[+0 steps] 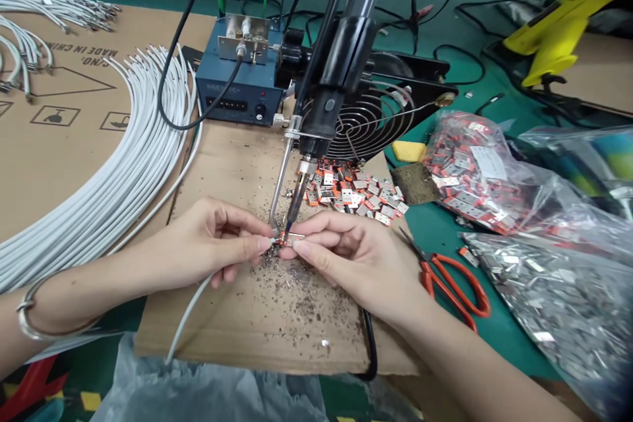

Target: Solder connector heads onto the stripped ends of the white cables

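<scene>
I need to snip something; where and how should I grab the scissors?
Best by the orange handle loops, probably from the near right: the scissors lie blades away, loops toward you, with the right forearm along their left.

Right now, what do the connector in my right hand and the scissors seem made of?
USB connector: silvery, shiny shell, so probably metal; its orange part looks like plastic, flat in colour. Scissors: glossy, evenly orange handles suggest smooth plastic; the slim grey blades are presumably steel.
</scene>
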A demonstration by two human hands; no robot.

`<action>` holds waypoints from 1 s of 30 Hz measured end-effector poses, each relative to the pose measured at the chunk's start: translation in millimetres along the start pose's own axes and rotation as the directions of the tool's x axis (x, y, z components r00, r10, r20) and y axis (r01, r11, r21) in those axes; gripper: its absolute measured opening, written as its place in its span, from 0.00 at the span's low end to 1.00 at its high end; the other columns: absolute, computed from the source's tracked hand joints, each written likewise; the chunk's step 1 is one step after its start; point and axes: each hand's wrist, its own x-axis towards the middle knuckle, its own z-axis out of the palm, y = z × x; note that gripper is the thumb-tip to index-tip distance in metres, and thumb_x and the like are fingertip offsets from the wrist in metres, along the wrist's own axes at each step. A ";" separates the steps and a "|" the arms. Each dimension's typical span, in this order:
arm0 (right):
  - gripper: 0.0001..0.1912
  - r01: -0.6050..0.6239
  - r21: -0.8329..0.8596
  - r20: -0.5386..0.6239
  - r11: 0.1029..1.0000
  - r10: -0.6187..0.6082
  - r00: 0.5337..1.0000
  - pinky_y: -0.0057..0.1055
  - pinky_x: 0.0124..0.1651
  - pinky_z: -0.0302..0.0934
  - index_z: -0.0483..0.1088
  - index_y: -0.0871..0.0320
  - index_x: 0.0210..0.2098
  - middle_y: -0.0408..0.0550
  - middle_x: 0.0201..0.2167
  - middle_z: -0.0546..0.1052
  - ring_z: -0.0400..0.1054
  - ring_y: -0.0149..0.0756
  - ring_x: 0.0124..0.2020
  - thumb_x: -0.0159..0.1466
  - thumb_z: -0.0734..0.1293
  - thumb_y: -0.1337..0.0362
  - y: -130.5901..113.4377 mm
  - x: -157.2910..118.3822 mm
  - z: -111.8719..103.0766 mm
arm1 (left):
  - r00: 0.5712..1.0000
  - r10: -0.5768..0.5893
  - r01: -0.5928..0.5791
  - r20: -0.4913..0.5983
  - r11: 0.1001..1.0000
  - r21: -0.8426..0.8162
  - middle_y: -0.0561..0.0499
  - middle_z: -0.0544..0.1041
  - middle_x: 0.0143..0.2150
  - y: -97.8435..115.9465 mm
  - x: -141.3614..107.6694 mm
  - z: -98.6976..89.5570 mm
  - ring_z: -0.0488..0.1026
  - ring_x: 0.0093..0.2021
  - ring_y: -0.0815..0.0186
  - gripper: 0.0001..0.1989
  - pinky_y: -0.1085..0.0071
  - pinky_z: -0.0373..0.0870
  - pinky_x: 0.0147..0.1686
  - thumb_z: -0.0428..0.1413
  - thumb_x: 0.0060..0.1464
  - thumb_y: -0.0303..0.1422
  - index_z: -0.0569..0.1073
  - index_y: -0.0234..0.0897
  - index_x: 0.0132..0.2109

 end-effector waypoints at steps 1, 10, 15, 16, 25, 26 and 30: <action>0.06 0.000 0.004 0.001 1.000 0.000 1.000 0.19 0.28 0.66 0.72 0.58 0.30 0.48 0.26 0.81 0.76 0.29 0.27 0.53 0.72 0.65 0.2 -0.1 -0.1 | 1.000 0.001 -0.001 0.006 1.000 -0.003 0.60 0.69 0.17 -0.2 0.0 0.1 0.63 0.14 0.79 0.04 0.87 0.62 0.11 0.57 0.52 0.29 0.73 0.31 0.32; 0.05 0.020 0.059 0.062 0.998 -0.023 0.998 0.16 0.32 0.67 0.72 0.58 0.30 0.48 0.27 0.81 0.77 0.28 0.30 0.54 0.72 0.66 0.6 1.1 -4.1 | 1.000 0.007 -0.007 0.011 1.000 -0.014 0.60 0.69 0.17 -1.8 -0.6 -0.3 0.62 0.14 0.79 0.03 0.87 0.62 0.11 0.58 0.51 0.28 0.73 0.31 0.33; 0.04 0.026 0.052 0.045 0.998 -0.029 0.999 0.15 0.32 0.67 0.73 0.58 0.30 0.47 0.27 0.81 0.77 0.27 0.29 0.54 0.72 0.67 0.9 0.8 -2.2 | 1.000 0.015 -0.014 0.022 1.000 -0.005 0.60 0.68 0.16 -0.7 -1.0 0.0 0.62 0.14 0.79 0.03 0.87 0.62 0.11 0.57 0.51 0.28 0.73 0.31 0.32; 0.04 0.028 0.044 0.035 0.999 -0.029 0.999 0.16 0.32 0.67 0.73 0.58 0.30 0.47 0.27 0.81 0.77 0.27 0.29 0.54 0.72 0.67 1.0 0.7 -1.7 | 1.000 0.017 -0.017 0.021 1.000 0.000 0.60 0.68 0.16 -0.6 -1.1 0.1 0.62 0.14 0.79 0.03 0.87 0.62 0.11 0.57 0.51 0.28 0.73 0.31 0.32; 0.05 0.012 0.033 0.042 0.999 -0.014 0.999 0.17 0.32 0.67 0.72 0.58 0.30 0.47 0.27 0.81 0.77 0.28 0.30 0.55 0.71 0.65 -0.1 -0.1 -2.7 | 1.000 0.017 -0.017 0.008 1.000 0.005 0.59 0.68 0.16 -1.6 -1.4 -0.2 0.62 0.14 0.79 0.04 0.87 0.62 0.11 0.58 0.51 0.29 0.73 0.31 0.32; 0.05 0.012 0.040 0.044 0.999 -0.014 0.999 0.18 0.32 0.68 0.72 0.57 0.30 0.47 0.27 0.81 0.77 0.29 0.30 0.55 0.72 0.65 0.1 -0.2 -2.9 | 1.000 0.017 -0.017 0.008 1.000 -0.001 0.60 0.68 0.16 -1.3 -1.1 -0.2 0.62 0.14 0.79 0.04 0.87 0.62 0.11 0.58 0.51 0.29 0.73 0.31 0.32; 0.05 0.006 0.056 0.046 0.998 -0.009 0.999 0.19 0.33 0.69 0.72 0.57 0.30 0.46 0.26 0.81 0.77 0.30 0.31 0.54 0.72 0.65 0.7 0.3 -2.6 | 1.000 0.015 -0.015 0.005 1.000 -0.019 0.60 0.68 0.16 -0.8 -0.5 -0.2 0.62 0.13 0.79 0.03 0.87 0.61 0.10 0.58 0.51 0.27 0.73 0.32 0.31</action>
